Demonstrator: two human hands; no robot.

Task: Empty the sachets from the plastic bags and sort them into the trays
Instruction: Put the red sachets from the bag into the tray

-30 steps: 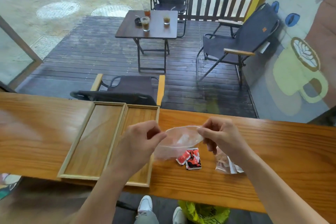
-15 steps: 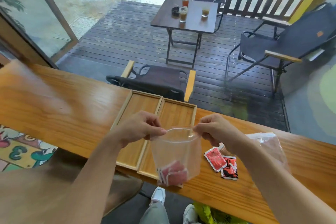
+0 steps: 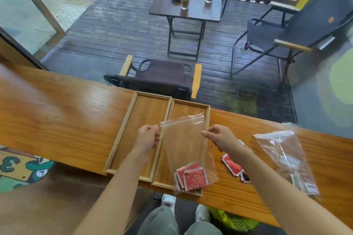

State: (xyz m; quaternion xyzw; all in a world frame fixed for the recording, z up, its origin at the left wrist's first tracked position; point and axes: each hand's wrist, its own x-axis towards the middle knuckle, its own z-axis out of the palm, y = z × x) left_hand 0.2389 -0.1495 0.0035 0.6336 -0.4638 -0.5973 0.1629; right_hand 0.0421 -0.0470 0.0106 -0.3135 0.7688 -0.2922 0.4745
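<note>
A clear plastic bag (image 3: 183, 139) hangs upright over the right wooden tray (image 3: 191, 108), with several red sachets (image 3: 193, 176) bunched at its bottom. My left hand (image 3: 148, 137) pinches the bag's upper left corner. My right hand (image 3: 219, 137) grips its right edge just below the top. The left wooden tray (image 3: 122, 139) lies beside the right one, and both trays show bare wood. Two loose red sachets (image 3: 232, 165) lie on the wooden counter (image 3: 57, 120), partly under my right forearm.
A second clear bag (image 3: 286, 158) with pale sachets inside lies on the counter at the right. Behind the counter, glass shows a deck with folding chairs and a small table with drinks. My knees, shoes and a yellow-green bag (image 3: 233, 219) are below the front edge.
The bag's mouth, held open in a loop between my hands before, is now pulled flat. The bag stands taller over the right tray. My hands have moved apart.
</note>
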